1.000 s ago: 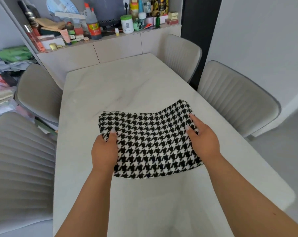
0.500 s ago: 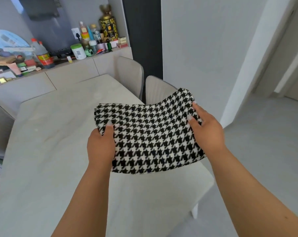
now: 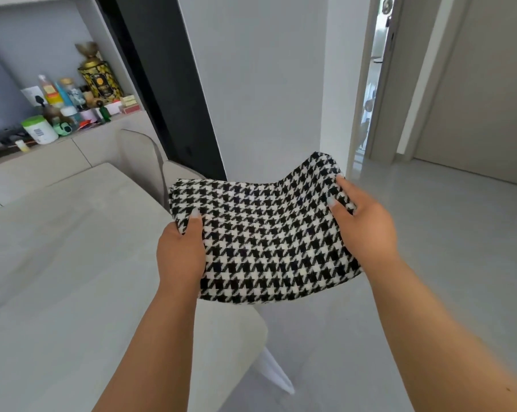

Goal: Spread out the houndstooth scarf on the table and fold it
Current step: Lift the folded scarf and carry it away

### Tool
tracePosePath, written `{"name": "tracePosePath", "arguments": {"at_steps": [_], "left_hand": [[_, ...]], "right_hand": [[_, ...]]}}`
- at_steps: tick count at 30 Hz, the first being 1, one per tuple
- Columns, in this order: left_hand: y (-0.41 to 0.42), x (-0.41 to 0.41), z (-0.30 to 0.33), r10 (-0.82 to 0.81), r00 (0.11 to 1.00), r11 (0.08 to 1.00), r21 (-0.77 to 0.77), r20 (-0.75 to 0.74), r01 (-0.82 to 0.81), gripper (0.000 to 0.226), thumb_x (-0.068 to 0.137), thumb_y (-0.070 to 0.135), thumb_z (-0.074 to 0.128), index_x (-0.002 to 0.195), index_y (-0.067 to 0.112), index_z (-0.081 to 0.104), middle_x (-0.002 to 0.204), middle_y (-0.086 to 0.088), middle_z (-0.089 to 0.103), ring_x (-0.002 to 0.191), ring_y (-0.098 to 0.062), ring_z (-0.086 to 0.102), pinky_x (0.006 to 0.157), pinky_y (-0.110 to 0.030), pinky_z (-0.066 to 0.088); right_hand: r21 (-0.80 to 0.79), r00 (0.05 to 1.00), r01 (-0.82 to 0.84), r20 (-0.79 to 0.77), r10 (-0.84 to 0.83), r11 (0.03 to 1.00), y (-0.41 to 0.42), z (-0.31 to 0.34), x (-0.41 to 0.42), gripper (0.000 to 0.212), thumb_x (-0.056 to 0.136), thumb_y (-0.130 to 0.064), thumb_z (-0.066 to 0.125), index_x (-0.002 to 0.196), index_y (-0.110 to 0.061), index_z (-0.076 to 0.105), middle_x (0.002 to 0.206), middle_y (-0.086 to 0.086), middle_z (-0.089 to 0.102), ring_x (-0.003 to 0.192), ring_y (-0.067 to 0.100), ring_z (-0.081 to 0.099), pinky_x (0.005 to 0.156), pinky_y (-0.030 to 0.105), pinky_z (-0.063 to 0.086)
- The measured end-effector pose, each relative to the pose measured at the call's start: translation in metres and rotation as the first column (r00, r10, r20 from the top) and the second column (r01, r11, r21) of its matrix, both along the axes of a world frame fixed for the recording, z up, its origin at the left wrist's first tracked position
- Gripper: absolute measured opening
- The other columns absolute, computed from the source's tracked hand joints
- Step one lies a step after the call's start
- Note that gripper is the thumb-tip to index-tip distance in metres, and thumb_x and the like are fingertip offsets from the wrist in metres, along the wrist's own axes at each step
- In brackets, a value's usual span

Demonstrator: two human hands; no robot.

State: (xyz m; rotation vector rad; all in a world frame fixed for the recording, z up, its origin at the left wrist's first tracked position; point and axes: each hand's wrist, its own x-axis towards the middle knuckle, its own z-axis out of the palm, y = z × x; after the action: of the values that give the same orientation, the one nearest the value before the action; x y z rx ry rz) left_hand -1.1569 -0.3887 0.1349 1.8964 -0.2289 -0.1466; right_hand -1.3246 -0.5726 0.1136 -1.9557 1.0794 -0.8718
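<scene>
The black-and-white houndstooth scarf (image 3: 269, 239) is folded into a compact rectangle and held up in the air, off the pale marble table (image 3: 73, 263). It hangs past the table's right edge, over the floor. My left hand (image 3: 181, 251) grips its left edge with the thumb on top. On the opposite side my right hand (image 3: 362, 224) grips the right edge, fingers over the cloth. The scarf sags a little in the middle between the two hands.
Two grey upholstered chairs (image 3: 138, 156) stand at the table's far right side. A sideboard shelf (image 3: 73, 114) at the back left holds several bottles, jars and a gold tin. Grey floor (image 3: 444, 263) lies to the right, with a doorway (image 3: 373, 84) beyond.
The folded scarf has been lifted off the table and carried to the right, beyond the table's edge. My view has turned right with it, toward the wall and doorway.
</scene>
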Motion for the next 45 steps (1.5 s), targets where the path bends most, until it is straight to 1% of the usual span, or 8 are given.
{"name": "tracePosePath", "arguments": {"at_steps": [7,12,18,22,25,28,34,45], "left_hand": [[-0.079,-0.003,0.004,-0.110,0.994,0.994,0.026,0.004,0.110,0.032,0.095,0.050,0.045,0.106,0.022,0.052,0.102,0.003,0.057,0.097,-0.020,0.053,0.088,-0.035,0.043],[-0.141,0.007,-0.002,-0.161,0.987,0.986,0.033,-0.023,0.162,0.034,0.094,0.053,0.045,0.101,0.021,0.053,0.084,0.010,0.054,0.082,-0.014,0.054,0.082,-0.036,0.044],[-0.213,0.046,-0.001,-0.199,0.978,0.980,-0.042,-0.054,0.197,0.030,0.095,0.050,0.047,0.096,0.021,0.055,0.084,0.007,0.058,0.076,-0.009,0.054,0.072,-0.032,0.043],[-0.256,0.081,0.003,-0.191,0.980,0.981,-0.052,-0.055,0.188,0.027,0.095,0.049,0.048,0.081,0.026,0.051,0.080,0.005,0.058,0.071,-0.010,0.053,0.058,-0.026,0.039],[-0.281,0.105,0.005,-0.178,0.982,0.982,-0.082,-0.065,0.172,0.028,0.095,0.049,0.048,0.079,0.026,0.051,0.081,0.002,0.059,0.072,-0.015,0.056,0.065,-0.030,0.045],[-0.296,0.126,0.007,-0.137,0.988,0.988,-0.074,-0.066,0.132,0.028,0.095,0.048,0.048,0.078,0.027,0.051,0.081,0.002,0.060,0.072,-0.015,0.056,0.064,-0.030,0.045],[-0.321,0.169,0.007,-0.008,0.996,0.999,-0.042,-0.087,0.004,0.027,0.095,0.049,0.047,0.077,0.028,0.049,0.086,0.000,0.062,0.078,-0.018,0.059,0.063,-0.031,0.046],[-0.389,0.233,-0.001,0.277,0.957,0.957,-0.061,-0.081,-0.282,0.031,0.093,0.051,0.048,0.097,0.023,0.060,0.090,0.003,0.065,0.088,-0.021,0.064,0.087,-0.046,0.053]], "right_hand": [[0.005,0.993,0.115,-0.001,-0.115,0.993,-0.053,0.000,-0.023,0.047,0.096,-0.039,0.049,0.140,-0.050,0.037,0.142,-0.014,0.048,0.058,-0.005,0.041,0.063,0.024,0.049],[-0.015,0.982,0.186,-0.043,-0.186,0.983,-0.100,0.005,-0.024,0.046,0.096,-0.040,0.049,0.141,-0.047,0.038,0.141,-0.011,0.049,0.077,0.002,0.054,0.060,0.021,0.045],[0.005,0.976,0.213,-0.038,-0.213,0.977,-0.166,0.010,0.015,0.047,0.096,-0.038,0.048,0.141,-0.048,0.038,0.111,-0.018,0.053,0.050,-0.002,0.031,0.044,0.014,0.028],[-0.028,0.978,0.197,-0.069,-0.198,0.980,-0.209,0.022,0.054,0.046,0.096,-0.038,0.048,0.140,-0.048,0.038,0.124,-0.005,0.063,0.039,0.002,0.043,0.036,0.009,0.025],[-0.055,0.982,0.174,-0.062,-0.177,0.983,-0.239,0.025,0.081,0.047,0.096,-0.039,0.048,0.141,-0.048,0.037,0.115,-0.013,0.061,0.051,-0.003,0.043,0.047,0.011,0.031],[-0.076,0.990,0.130,-0.041,-0.133,0.989,-0.262,0.023,0.106,0.047,0.096,-0.040,0.049,0.140,-0.049,0.037,0.140,-0.017,0.048,0.090,0.002,0.054,0.067,0.021,0.045],[-0.055,1.000,-0.005,-0.008,0.004,0.998,-0.308,0.021,0.166,0.047,0.096,-0.038,0.050,0.141,-0.045,0.039,0.145,-0.015,0.045,0.116,0.012,0.053,0.088,0.024,0.044],[-0.081,0.943,-0.334,-0.028,0.333,0.939,-0.421,0.023,0.291,0.045,0.096,-0.043,0.049,0.141,-0.045,0.040,0.145,-0.011,0.045,0.126,0.015,0.049,0.093,0.025,0.036]]}}
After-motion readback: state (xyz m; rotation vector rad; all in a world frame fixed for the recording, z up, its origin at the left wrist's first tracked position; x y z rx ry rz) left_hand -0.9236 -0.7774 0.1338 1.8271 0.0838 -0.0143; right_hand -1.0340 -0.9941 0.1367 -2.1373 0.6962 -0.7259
